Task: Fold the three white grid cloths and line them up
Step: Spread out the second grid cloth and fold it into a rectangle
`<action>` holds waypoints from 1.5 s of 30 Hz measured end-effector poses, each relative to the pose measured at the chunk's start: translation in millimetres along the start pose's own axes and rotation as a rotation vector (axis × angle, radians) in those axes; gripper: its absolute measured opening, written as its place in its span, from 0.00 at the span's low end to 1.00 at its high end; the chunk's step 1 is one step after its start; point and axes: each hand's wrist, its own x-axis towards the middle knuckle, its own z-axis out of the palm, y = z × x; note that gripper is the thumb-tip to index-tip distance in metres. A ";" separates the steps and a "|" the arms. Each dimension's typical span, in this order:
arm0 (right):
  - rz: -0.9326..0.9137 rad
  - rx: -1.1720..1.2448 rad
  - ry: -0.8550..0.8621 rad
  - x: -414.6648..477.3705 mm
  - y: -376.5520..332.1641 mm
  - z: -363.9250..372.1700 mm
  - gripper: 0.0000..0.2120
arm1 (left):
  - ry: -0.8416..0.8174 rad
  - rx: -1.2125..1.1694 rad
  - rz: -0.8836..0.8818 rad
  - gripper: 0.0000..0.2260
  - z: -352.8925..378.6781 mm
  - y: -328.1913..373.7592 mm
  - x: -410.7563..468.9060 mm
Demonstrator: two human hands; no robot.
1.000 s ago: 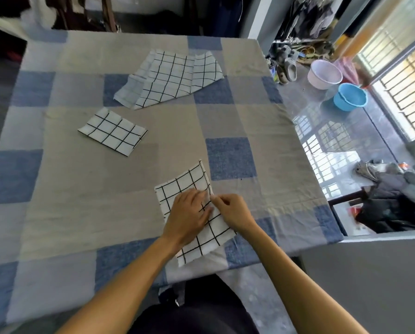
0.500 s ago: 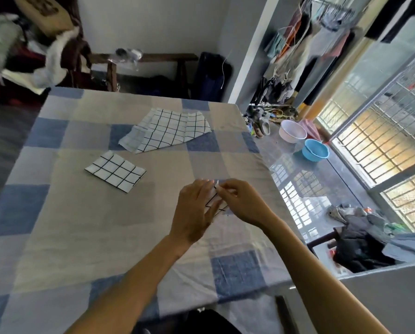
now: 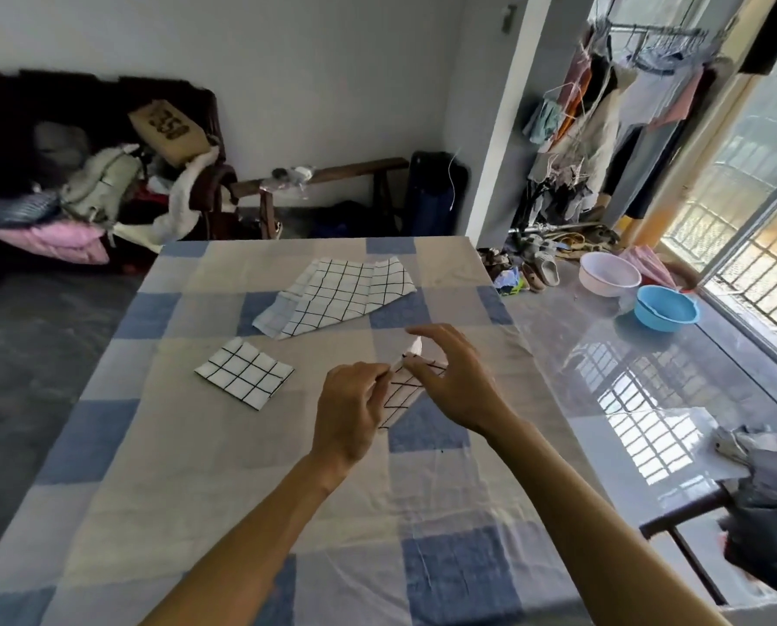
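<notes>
Upper left of the frame, I've got a heap of clothes [image 3: 106, 192] piled against the wall. Below it runs the bench [image 3: 161, 467], draped in blue and beige checks.

Left of centre, a folded grid cloth [image 3: 244, 372] lies flat on the bench as a small square. Just above and right of it, towards the far edge, the open grid cloth [image 3: 337, 295] sprawls loosely, one layer overlapping another, apart from the folded one.

Centre frame, I see the left hand [image 3: 348, 413] with its fingers curled, pinching the near edge of the third grid cloth [image 3: 400, 393]. That cloth is lifted off the bench between the two hands, with a white corner poking up.

Right beside it, the hands are close together. The right hand [image 3: 456, 381] has its thumb against the cloth and its fingers arched above. Whether it really grips, I can't tell.

Far right, on the shiny floor [image 3: 581, 354], a pink basin [image 3: 609, 273] stands just beside a blue basin [image 3: 665, 307].
</notes>
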 end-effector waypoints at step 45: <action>0.009 -0.113 -0.114 74.4 43.0 -8.3 0.13 | -0.099 0.224 0.130 0.12 3.5 -32.3 102.0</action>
